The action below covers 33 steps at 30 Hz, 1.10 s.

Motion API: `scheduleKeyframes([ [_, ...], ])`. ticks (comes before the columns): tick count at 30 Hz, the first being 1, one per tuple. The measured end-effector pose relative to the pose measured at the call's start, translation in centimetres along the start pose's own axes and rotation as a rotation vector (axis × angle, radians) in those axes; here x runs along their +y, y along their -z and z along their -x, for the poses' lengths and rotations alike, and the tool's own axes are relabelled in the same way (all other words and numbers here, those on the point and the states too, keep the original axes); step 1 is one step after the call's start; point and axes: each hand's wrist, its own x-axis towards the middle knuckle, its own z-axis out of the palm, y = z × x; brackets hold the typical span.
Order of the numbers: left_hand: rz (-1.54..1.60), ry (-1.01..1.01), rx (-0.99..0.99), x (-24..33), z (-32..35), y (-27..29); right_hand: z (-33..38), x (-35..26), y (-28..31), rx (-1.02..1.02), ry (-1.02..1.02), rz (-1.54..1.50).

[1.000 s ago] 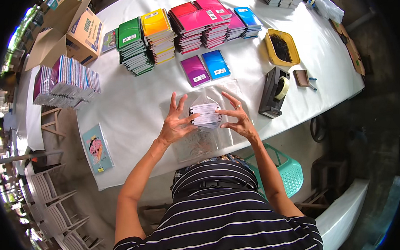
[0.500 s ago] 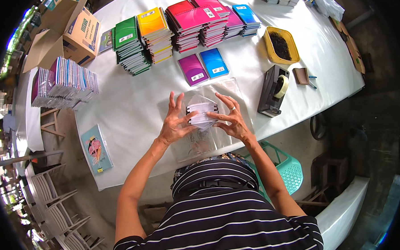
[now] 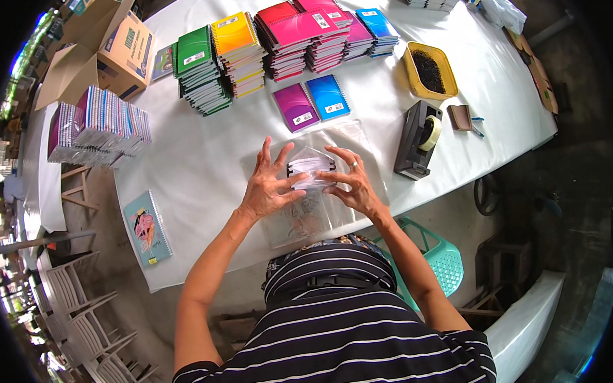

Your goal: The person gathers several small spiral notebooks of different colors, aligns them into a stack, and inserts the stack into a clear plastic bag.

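Note:
In the middle of the near table edge, a small pack of notebooks wrapped in clear plastic point(image 3: 313, 166) stands with its white page edges facing up. Black spiral binding shows at its two sides. My left hand point(image 3: 268, 191) is against its left side, thumb and a finger pressed on the plastic, the other fingers raised. From the right, my right hand point(image 3: 357, 185), with a ring on one finger, presses its thumb and fingers on the same wrapping. Beneath lie flat clear plastic bags point(image 3: 298, 222). Just beyond are a purple notebook point(image 3: 296, 107) and a blue notebook point(image 3: 328, 96).
Behind stand stacks of green point(image 3: 193, 53), yellow point(image 3: 232, 34) and pink notebooks point(image 3: 293, 28). At right are a black tape dispenser point(image 3: 412, 145) and a yellow tub point(image 3: 450, 78) of dark bits. Wrapped notebooks point(image 3: 107, 124), a carton point(image 3: 124, 53) and a teal notebook point(image 3: 147, 229) are at left.
My left hand's raised fingers have spread and shifted slightly right. Both thumbs have moved a little over the plastic on the pack, which stays in place.

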Motion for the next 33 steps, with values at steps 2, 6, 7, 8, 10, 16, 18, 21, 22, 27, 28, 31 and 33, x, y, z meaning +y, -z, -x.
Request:
scheduleKeyframes([
  [2, -0.016, 0.008, -0.012, 0.0, -0.2, 0.1, -0.4, -0.2, -0.1, 0.002, -0.038, -0.065],
  [6, -0.022, 0.008, -0.06, 0.0, -1.1, 0.7, -1.0, -0.3, -0.3, 0.013, -0.123, -0.099],
  [7, -0.002, 0.008, -0.057, -0.1, -1.2, 0.7, -1.2, -0.3, -0.3, 0.018, -0.136, -0.093],
  [8, 0.017, 0.009, -0.053, -0.2, -1.4, 0.7, -1.5, -0.3, -0.3, 0.029, -0.116, -0.066],
  [10, 0.073, 0.003, -0.017, -0.4, -1.6, 0.6, -1.9, -0.2, -0.3, 0.05, -0.076, -0.012],
  [16, 0.556, 0.237, 0.067, -0.4, -2.8, 0.0, -3.1, -0.7, 0.2, 0.076, -0.262, -0.13],
  [18, 0.719, 0.367, -0.121, -1.9, -3.6, 0.2, -3.7, -0.9, 0.5, 0.01, -0.431, -0.381],
  [21, 1.121, 0.628, -0.572, -3.9, -5.2, 0.6, -4.5, -0.8, 1.0, -0.073, -0.523, -0.524],
  [22, 1.103, 0.614, -0.606, -4.3, -5.5, 0.7, -4.6, -0.8, 1.0, -0.099, -0.526, -0.532],
  [27, 1.082, 0.429, -0.727, -5.3, -6.6, 1.0, -4.1, -0.2, 0.4, -0.079, -0.573, -0.7],
  [28, 1.003, 0.371, -0.727, -5.5, -6.5, 1.1, -4.0, -0.1, 0.2, -0.076, -0.531, -0.699],
  [31, 0.561, 0.133, -0.71, -5.1, -5.8, 1.7, -4.1, -0.4, -0.1, -0.07, -0.476, -0.662],
  [33, -0.001, -0.131, -0.649, -2.2, -6.3, 4.0, -3.9, -0.6, 0.0, -0.055, -0.444, -0.582],
])
